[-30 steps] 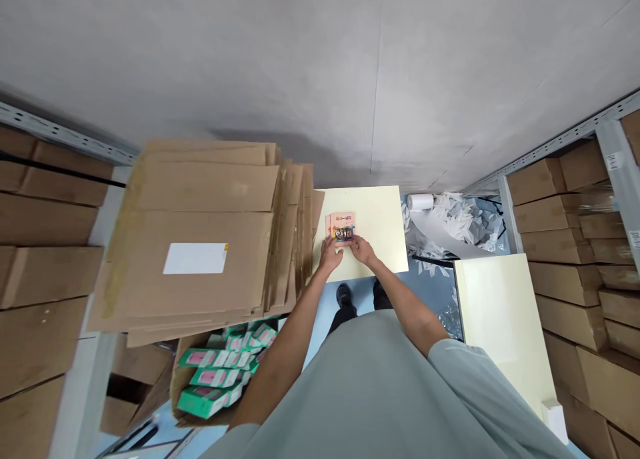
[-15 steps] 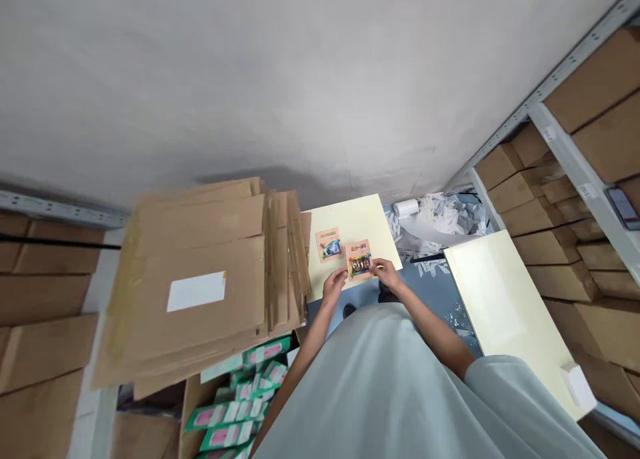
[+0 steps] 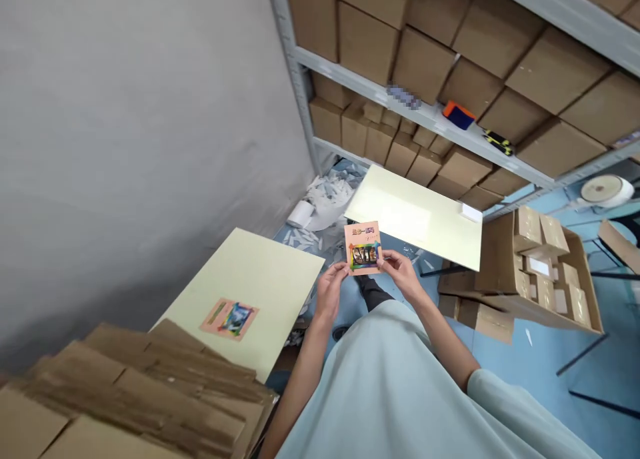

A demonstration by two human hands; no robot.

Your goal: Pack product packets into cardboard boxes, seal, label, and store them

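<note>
Between my two hands is a square pink card [image 3: 363, 235] with coloured lettering at its top and a rainbow-framed dark picture below. My left hand [image 3: 331, 287] pinches its lower left corner. At the lower right corner, my right hand [image 3: 400, 272] grips it with thumb and fingers. The card is held up over the gap between two pale yellow tables. A second pink card [image 3: 231, 319] with a bluish picture lies flat on the left table [image 3: 240, 265], apart from my hands.
Flattened cardboard boxes [image 3: 150, 392] are stacked at lower left. The other pale table [image 3: 400, 205] stands ahead right, a small white box [image 3: 471, 212] at its end. Paper scraps [image 3: 327, 195] and a white roll [image 3: 301, 214] lie on the floor. Shelves of cartons [image 3: 370, 42] and a big carton [image 3: 500, 272] stand right.
My view has turned to the right. Both hands have carried the held card off the left table toward the other table. The second card stays on the left table.
</note>
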